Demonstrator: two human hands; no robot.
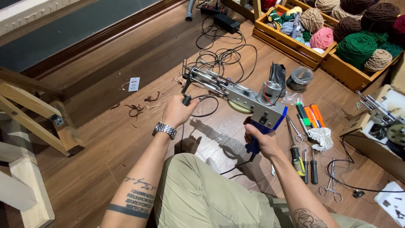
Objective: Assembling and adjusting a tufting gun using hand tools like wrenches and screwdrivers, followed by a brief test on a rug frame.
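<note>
I hold a tufting gun (240, 96) with a grey metal body and a blue grip over the wooden floor. My left hand (178, 112) grips its black front handle. My right hand (262, 141) is closed around the blue rear grip, from which a black cable runs down. The gun's needle end points away to the upper left. My knee in olive trousers (198, 190) lies below it.
Screwdrivers (304, 162), scissors (297, 131), forceps (331, 185) and markers (311, 116) lie at the right. Wooden crates (291, 46) of yarn balls stand at the back right. Tangled cables (223, 57), a cardboard box (371, 135) holding another machine, and a wooden frame (33, 122) at the left surround me.
</note>
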